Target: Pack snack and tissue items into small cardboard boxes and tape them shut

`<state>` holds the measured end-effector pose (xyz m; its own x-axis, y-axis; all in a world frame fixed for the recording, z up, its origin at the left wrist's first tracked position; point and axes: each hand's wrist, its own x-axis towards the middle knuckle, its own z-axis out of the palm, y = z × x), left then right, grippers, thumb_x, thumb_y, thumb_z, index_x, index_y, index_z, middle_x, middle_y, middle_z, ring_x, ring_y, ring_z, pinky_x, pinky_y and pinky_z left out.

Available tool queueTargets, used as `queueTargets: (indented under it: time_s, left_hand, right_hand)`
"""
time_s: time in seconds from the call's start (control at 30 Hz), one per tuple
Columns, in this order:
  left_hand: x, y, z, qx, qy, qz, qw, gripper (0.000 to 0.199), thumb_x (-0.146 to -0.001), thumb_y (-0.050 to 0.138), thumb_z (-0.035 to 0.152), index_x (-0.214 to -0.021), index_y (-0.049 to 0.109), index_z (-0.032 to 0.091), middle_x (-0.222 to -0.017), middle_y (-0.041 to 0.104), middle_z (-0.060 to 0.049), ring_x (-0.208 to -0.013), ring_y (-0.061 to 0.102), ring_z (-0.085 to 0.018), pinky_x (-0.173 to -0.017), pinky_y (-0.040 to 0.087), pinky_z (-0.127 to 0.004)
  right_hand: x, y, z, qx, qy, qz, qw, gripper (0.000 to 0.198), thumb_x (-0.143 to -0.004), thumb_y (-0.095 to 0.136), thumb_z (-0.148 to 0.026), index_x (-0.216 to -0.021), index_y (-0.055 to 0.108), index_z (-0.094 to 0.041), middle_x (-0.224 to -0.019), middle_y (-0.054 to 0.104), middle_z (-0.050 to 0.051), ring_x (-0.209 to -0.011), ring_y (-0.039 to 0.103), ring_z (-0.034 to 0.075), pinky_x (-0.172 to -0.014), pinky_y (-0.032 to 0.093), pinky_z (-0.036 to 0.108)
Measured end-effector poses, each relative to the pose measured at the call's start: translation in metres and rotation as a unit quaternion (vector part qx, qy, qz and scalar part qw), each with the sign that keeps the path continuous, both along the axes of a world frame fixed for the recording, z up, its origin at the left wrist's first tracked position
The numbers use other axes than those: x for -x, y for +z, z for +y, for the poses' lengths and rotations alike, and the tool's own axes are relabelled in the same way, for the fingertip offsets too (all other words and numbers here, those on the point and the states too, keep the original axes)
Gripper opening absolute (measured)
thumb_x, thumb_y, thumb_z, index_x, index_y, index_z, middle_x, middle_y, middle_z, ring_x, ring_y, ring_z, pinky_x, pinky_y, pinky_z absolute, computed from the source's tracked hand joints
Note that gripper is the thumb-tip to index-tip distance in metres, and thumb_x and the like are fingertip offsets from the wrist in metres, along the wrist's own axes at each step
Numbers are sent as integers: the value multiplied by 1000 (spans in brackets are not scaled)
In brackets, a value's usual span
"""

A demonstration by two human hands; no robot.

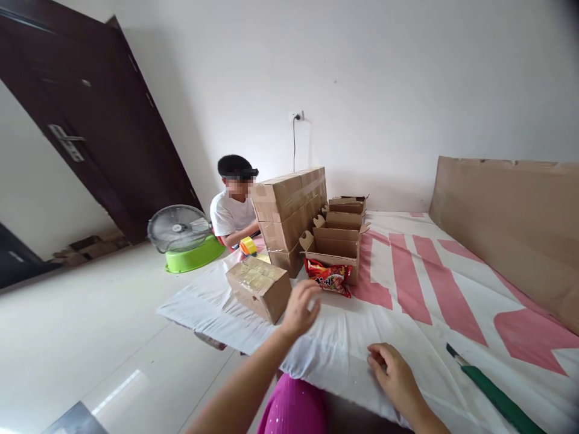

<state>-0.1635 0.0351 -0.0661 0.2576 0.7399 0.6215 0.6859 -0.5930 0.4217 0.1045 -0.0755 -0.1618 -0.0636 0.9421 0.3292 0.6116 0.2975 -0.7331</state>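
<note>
My left hand (300,308) is over the near side of the table, thumb apart from loosely bent fingers, with nothing in it. Close to its left is a closed cardboard box (260,286) with tape across its top. Just beyond the fingertips, a red instant noodle packet (330,277) leans against the nearest of several open cardboard boxes (337,248). Near the front edge, my right hand (392,371) rests on the cloth, its fingers curled but a gap left between thumb and forefinger; it is empty. A green-handled knife (493,392) lies to its right.
A stack of taped boxes (289,214) stands behind the single box. Beside the stack sits a person (233,214), near a yellow tape roll (248,246). A large cardboard sheet (506,223) borders the cloth-covered table (434,265). A fan (178,228) lies over a green basin (194,256).
</note>
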Motion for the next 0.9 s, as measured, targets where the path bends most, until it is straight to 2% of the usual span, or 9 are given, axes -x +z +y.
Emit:
queueTargets:
  time_s: [0.03, 0.1, 0.2, 0.27, 0.4, 0.5, 0.63, 0.77, 0.9]
  left_hand:
    - [22, 15, 4, -18, 59, -76, 995, 22, -80, 59, 28, -101, 63, 22, -114, 62, -8, -116, 53, -25, -105, 38, -42]
    - [68, 45, 19, -22, 202, -199, 959, 22, -76, 62, 31, -96, 61, 20, -113, 61, -8, -118, 51, -27, -108, 34, -44]
    - [131, 72, 44, 3, 306, -277, 911, 33, -82, 50, 31, -110, 54, 14, -122, 54, -15, -129, 38, -32, -110, 26, -52]
    - [159, 72, 54, 52, 337, -317, 885, 37, -80, 50, 33, -110, 53, 12, -114, 57, -15, -122, 44, -34, -104, 33, -53]
    - [179, 47, 52, 155, 316, -375, 858, 47, -76, 48, 50, -98, 59, 10, -81, 61, -7, -89, 60, -29, -80, 50, -45]
    - [170, 29, 42, 196, 265, -396, 857, 60, -69, 50, 63, -94, 62, 10, -74, 62, -5, -74, 61, -23, -69, 52, -37]
    - [134, 14, 23, 216, 209, -391, 870, 68, -61, 55, 73, -91, 64, 13, -79, 65, -6, -77, 63, -23, -70, 51, -36]
    - [73, -2, -4, 200, 206, -371, 883, 68, -64, 49, 79, -84, 62, 16, -83, 66, -8, -89, 61, -29, -80, 49, -41]
    - [0, -14, -34, 206, 174, -352, 896, 64, -74, 42, 79, -81, 60, 18, -84, 66, -8, -89, 61, -30, -83, 47, -43]
  right_hand:
    - [0, 1, -1, -1, 2, -2, 1000, 25, -89, 48, -34, -99, 64, -18, -89, 67, 8, -80, 63, 20, -78, 51, 36]
    - [1, 4, -2, -3, 4, -7, 1000, 23, -88, 48, -33, -98, 64, -18, -88, 67, 8, -79, 63, 21, -77, 50, 36]
    - [3, 10, -3, -6, 1, -14, 1000, 19, -87, 50, -30, -93, 64, -18, -85, 67, 7, -79, 62, 21, -76, 50, 36]
    - [4, 13, -3, -9, -4, -17, 1000, 17, -85, 51, -27, -90, 64, -19, -83, 67, 6, -78, 62, 21, -75, 49, 35]
    - [5, 14, -4, -15, -9, -19, 1000, 15, -84, 51, -25, -88, 64, -20, -82, 66, 5, -76, 61, 20, -74, 49, 35]
    - [5, 11, -3, -26, -6, -11, 1000, 15, -85, 51, -26, -89, 64, -20, -83, 67, 5, -76, 61, 20, -73, 50, 34]
    - [3, 6, -2, -37, -20, 43, 998, 23, -90, 50, -37, -97, 64, -20, -87, 68, 7, -77, 63, 20, -74, 51, 34]
    - [-2, 4, -7, -93, -67, 153, 981, 36, -93, 44, -47, -115, 58, -21, -108, 65, 10, -99, 62, 23, -86, 49, 39]
    - [-9, 7, -16, -174, -102, 256, 945, 62, -89, 35, -65, -129, 48, -19, -128, 54, 15, -116, 52, 29, -95, 42, 48]
